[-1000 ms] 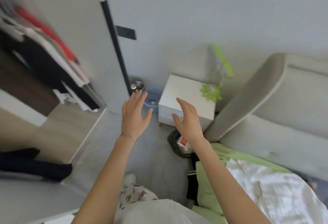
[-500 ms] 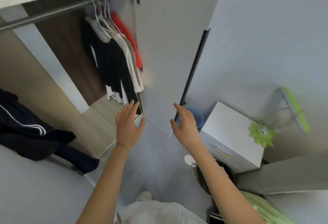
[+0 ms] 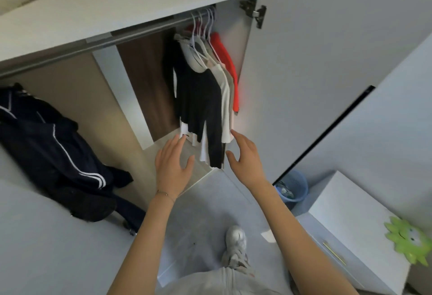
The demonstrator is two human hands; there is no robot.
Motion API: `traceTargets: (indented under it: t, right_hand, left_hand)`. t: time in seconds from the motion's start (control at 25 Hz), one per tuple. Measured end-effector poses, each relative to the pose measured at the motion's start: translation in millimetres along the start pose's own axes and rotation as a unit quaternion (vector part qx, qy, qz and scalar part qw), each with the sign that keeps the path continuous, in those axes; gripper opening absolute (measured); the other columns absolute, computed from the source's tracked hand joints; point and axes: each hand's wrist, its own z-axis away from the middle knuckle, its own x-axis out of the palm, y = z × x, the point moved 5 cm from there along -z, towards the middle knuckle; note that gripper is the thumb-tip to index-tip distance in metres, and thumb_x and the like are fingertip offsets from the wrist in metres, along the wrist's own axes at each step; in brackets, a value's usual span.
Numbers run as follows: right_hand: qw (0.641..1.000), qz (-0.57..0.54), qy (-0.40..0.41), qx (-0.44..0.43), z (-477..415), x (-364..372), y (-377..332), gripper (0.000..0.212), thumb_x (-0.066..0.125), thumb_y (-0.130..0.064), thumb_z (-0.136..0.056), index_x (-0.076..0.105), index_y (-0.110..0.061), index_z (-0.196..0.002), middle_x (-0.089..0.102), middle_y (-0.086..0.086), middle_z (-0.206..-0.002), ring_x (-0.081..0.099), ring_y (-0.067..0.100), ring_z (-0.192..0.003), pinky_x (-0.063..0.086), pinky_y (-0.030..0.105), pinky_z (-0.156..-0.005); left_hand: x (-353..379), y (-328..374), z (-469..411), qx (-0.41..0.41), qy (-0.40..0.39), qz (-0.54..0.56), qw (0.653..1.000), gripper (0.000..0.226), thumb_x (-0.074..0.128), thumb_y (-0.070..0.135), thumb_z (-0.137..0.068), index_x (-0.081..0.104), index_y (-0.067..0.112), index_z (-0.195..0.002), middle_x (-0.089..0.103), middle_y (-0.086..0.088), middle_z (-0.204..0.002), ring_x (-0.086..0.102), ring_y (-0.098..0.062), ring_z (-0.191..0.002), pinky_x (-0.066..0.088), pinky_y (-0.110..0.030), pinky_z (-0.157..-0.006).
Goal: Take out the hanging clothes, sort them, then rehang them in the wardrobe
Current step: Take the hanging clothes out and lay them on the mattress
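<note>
Wardrobe (image 3: 131, 7) stands open, hanging clothes (image 3: 198, 93) bunched far right on its rail (image 3: 140, 33). Left hand (image 3: 172, 166) and right hand (image 3: 245, 157), fingers spread and empty, hover near the hems; best lift by the hooks (image 3: 203, 17), apparently thin wire.

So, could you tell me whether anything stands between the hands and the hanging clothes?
Nothing visible does: the door stands open, and the left hand and right hand are at the clothes' lower hems.

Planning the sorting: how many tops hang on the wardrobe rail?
4 visible, bunched at the right end of the rail: black top nearest, then white top, beige top, red top farthest right. More may hide between.
</note>
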Motion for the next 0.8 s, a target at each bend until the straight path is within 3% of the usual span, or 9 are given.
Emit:
traceTargets:
  t: [0.36,0.48,0.64,0.8]
  right_hand:
    - [0.997,-0.002,-0.072,-0.031,-162.1,30.9,0.8,0.056,0.054,-0.023,-0.098,0.032,-0.026,-0.149,0.037,-0.003,-0.153,0.032,0.019,-0.141,0.027,0.033,-0.114]
    - [0.993,-0.001,-0.101,-0.057,-222.4,43.2,-1.9,0.057,0.055,-0.021,-0.097,0.033,-0.025,-0.15,0.033,0.0,-0.155,0.03,0.019,-0.143,0.021,0.025,-0.11]
    - [0.987,0.004,-0.14,-0.077,-284.0,62.1,-3.5,0.064,0.057,-0.016,-0.095,0.028,-0.021,-0.152,0.021,0.007,-0.16,0.021,0.025,-0.147,0.026,0.033,-0.116]
    - [0.982,0.049,-0.169,-0.074,-319.9,77.2,-5.3,0.072,0.058,-0.016,-0.095,0.017,-0.014,-0.154,0.012,0.011,-0.161,0.009,0.026,-0.149,0.02,0.036,-0.118]
  left_hand:
    - [10.0,-33.1,-104.1,-0.092,0.034,-0.016,0.995,0.058,0.044,0.046,-0.095,0.035,0.024,-0.147,0.031,0.001,-0.156,0.024,-0.018,-0.145,0.018,-0.046,-0.119]
    - [18.6,-32.7,-138.0,-0.13,0.054,0.004,0.99,0.054,0.048,0.04,-0.097,0.034,0.026,-0.148,0.029,0.003,-0.157,0.023,-0.017,-0.146,0.014,-0.044,-0.121]
    - [26.6,-39.3,-165.8,-0.168,0.082,0.004,0.982,0.054,0.048,0.039,-0.097,0.034,0.027,-0.148,0.03,0.004,-0.156,0.023,-0.016,-0.146,0.013,-0.042,-0.121]
    - [26.9,-49.8,-179.4,-0.193,0.097,0.004,0.976,0.054,0.049,0.039,-0.097,0.034,0.027,-0.148,0.032,0.004,-0.155,0.026,-0.017,-0.145,0.016,-0.044,-0.12]
